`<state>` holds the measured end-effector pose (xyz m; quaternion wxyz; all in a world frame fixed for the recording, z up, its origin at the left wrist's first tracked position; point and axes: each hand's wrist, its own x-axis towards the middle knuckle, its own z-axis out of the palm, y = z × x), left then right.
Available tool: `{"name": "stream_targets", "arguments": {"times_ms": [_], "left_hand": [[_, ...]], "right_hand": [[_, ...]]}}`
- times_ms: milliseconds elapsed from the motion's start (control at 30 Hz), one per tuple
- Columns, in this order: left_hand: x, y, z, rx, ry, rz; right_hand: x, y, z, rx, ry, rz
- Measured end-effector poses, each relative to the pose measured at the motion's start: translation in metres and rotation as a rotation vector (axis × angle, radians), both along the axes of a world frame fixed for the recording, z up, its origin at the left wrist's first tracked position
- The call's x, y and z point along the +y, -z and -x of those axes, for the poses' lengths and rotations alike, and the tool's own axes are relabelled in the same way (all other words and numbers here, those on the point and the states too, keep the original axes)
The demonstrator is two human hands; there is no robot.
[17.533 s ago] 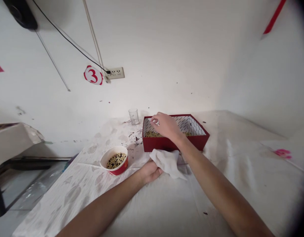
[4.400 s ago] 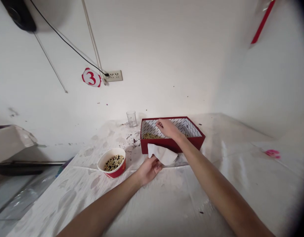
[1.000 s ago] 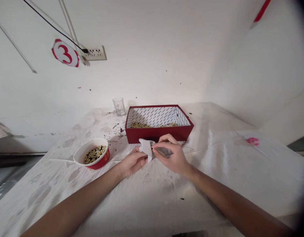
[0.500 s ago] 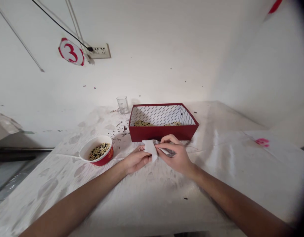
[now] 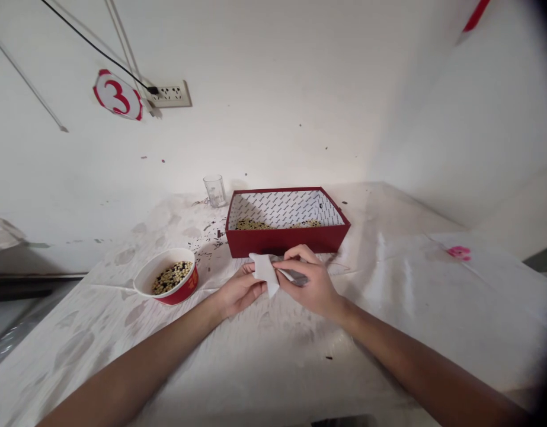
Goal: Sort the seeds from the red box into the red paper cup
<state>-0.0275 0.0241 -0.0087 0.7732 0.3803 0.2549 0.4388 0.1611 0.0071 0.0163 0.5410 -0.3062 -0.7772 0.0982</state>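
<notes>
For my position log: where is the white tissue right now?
Head view, centre: the white tissue is held between the left hand and right hand, just in front of the red box.

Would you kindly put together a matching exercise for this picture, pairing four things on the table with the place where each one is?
Column one:
1. glass
2. white cloth
3. red box
4. red bowl

Column two:
A. pinched between the left hand and the right hand
B. to the left of the left hand, apart from it
C. standing by the red box's far left corner
D. lying open just beyond both hands

Pairs: 1-C; 2-A; 3-D; 4-B
</notes>
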Motion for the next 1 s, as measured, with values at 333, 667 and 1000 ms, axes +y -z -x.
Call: {"name": "stream_targets", "arguments": {"times_ms": [333,667,1000], "left_hand": [[-0.0014,-0.0039,-0.0028,-0.026,-0.016,0.048],[-0.0021,-0.0054,-0.0031,-0.052,0.004,0.026],[-0.0003,-0.0004,-0.003,0.005,0.007,-0.02]], "right_hand": [[0.0017,-0.0001,-0.0005,-0.017,0.056,0.023],[0.0036,0.0045,-0.0007,-0.002,0.021,0.014],[0.0046,0.008,-0.0008,-0.028,0.049,0.0]]}}
